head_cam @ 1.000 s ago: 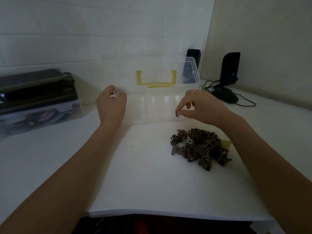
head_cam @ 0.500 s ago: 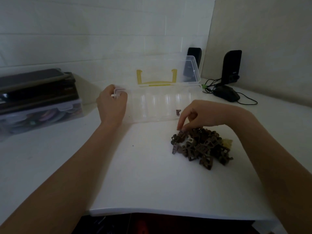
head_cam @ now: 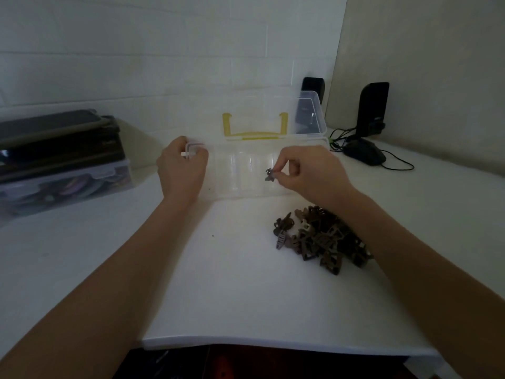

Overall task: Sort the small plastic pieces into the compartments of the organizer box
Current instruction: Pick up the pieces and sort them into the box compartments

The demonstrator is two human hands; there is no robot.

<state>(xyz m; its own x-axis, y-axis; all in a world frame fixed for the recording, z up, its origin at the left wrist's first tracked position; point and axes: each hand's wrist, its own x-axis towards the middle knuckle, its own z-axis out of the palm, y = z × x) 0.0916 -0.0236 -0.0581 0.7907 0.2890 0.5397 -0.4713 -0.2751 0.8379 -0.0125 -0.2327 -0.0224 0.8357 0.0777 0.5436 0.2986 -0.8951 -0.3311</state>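
I'm pinching one small brown piece (head_cam: 270,175) with my right hand (head_cam: 308,176), holding it over the right-hand compartments of the clear organizer box (head_cam: 246,170) at twelve o'clock, while my left hand (head_cam: 181,170) is gripping its left end and the brown pile (head_cam: 322,237) is lying at three o'clock on the white table (head_cam: 232,296).

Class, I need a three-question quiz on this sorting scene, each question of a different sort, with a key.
1. True or false: the right hand pinches a small brown piece over the organizer box.
2. What does the left hand grip: (a) the box's left end, (b) the pile, (c) the mouse?
3. Fill in: the pile of pieces lies on the ___ table.

Key: 1 true; 2 a; 3 white.
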